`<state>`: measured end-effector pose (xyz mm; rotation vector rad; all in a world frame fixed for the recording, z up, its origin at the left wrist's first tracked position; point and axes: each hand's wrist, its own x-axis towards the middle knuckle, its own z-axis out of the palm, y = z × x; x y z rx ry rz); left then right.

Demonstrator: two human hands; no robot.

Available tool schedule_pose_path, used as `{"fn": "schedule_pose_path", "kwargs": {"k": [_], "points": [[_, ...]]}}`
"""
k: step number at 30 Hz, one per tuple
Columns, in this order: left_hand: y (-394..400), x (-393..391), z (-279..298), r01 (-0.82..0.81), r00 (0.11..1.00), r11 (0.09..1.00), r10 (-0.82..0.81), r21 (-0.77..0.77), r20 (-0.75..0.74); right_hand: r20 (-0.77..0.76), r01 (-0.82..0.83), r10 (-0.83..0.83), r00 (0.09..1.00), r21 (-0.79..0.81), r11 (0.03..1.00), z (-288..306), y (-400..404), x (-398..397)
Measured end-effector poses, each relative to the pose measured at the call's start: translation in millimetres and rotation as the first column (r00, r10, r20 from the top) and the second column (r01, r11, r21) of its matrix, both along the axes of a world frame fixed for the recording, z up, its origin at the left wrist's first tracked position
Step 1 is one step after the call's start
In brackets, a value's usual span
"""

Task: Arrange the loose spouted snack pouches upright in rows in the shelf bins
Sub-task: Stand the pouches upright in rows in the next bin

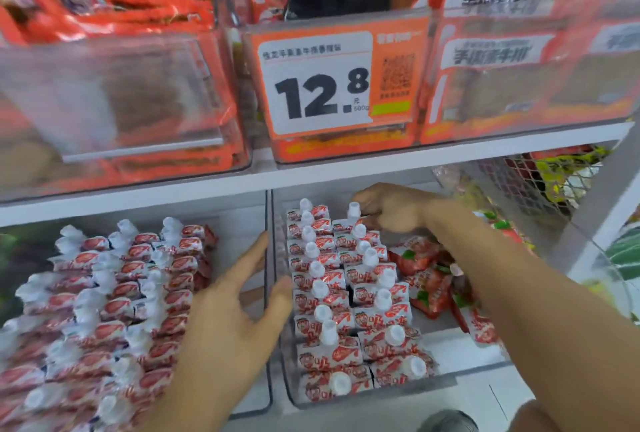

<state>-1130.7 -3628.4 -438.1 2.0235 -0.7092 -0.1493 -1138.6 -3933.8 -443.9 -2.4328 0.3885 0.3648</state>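
Pouches (323,296) stand upright in two neat rows along the left side of the right bin (349,400), white spouts up, running from the front wall to the back. The right hand (388,206) reaches to the far end of the second row, fingers curled round the rearmost pouch (349,218) near its spout, seemingly setting it in place. The left hand (242,300) is spread wide, fingers straight, with its thumb against the divider (266,224) between the bins; it holds nothing.

Right of the two rows, loose pouches (436,282) lie flat and jumbled on the bin floor, partly hidden by the right forearm. The left bin (258,407) holds several leaning rows of pouches, blurred, with bare floor on its right side.

By my reckoning the right bin is roughly two thirds done: two rows are up, and the heap on the right must yet be stood into a third. Whether the left bin needs more is unclear.
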Motion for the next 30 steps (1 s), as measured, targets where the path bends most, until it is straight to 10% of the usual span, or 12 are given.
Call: {"fn": "schedule_pose_path", "kwargs": {"k": [9, 16, 24, 30], "points": [[0.7, -2.2, 0.4, 0.006, 0.997, 0.999, -0.009, -0.047, -0.072, -0.045, 0.053, -0.054, 0.998, -0.023, 0.998, 23.2, -3.5, -33.4], [-2.9, -8.4, -0.7, -0.018, 0.998, 0.992, 0.011, -0.123, -0.06, -0.315, -0.174, 0.04, 0.948, -0.409, 0.896, 33.2, 12.0, -64.6], [-5.9, -10.1, -6.0, -0.045, 0.999, 0.991, 0.042, -0.13, -0.028, 0.045, 0.043, -0.032, 0.998, -0.282, 0.959, 47.2, -8.1, -90.8], [-5.1, -11.1, -6.3, -0.033, 0.999, 0.991, 0.033, -0.131, -0.002, 0.478, 0.36, -0.28, 0.832, -0.083, 0.929, 31.6, -4.1, -67.1]]}}
